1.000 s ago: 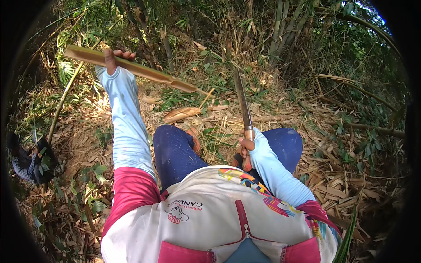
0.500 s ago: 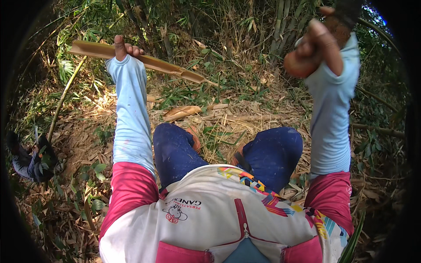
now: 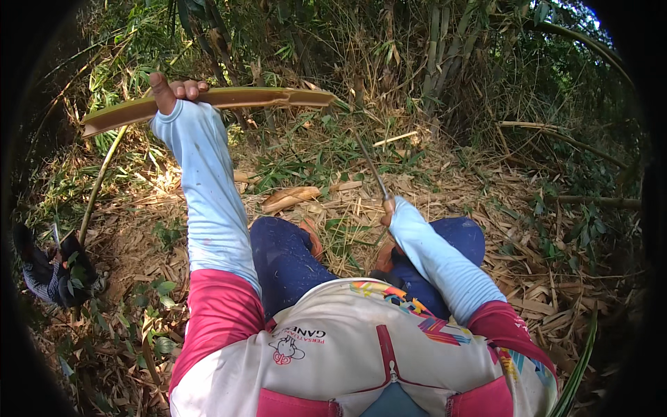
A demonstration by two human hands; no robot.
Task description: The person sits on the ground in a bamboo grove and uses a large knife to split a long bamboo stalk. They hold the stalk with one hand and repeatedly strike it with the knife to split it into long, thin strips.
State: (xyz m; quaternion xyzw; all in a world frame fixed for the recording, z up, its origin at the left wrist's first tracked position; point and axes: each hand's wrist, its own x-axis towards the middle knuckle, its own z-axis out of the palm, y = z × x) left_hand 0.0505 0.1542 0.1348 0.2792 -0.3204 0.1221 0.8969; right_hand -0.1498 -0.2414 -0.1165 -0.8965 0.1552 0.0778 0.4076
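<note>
My left hand (image 3: 175, 90) is stretched out ahead and grips a long, split strip of bamboo (image 3: 229, 101), held level above the ground. Lower and closer to my knees, my right hand (image 3: 388, 207) is mostly hidden by its pale blue sleeve and is closed on the handle of a long knife (image 3: 372, 169). The blade points up and away toward the right end of the bamboo strip, its tip a short way below it. My knees in dark blue trousers (image 3: 285, 260) are bent beneath both arms.
Dry bamboo leaves and husks cover the sloping ground (image 3: 486, 208). A clump of standing bamboo stems (image 3: 445, 48) rises at the back. A thin green stalk (image 3: 97, 187) leans at left. A dark bundle (image 3: 52, 274) lies at the far left edge.
My right arm was raised high to the right half a second ago and has swung down, with the knife now low in front of my knees. The bamboo strip has levelled out.
</note>
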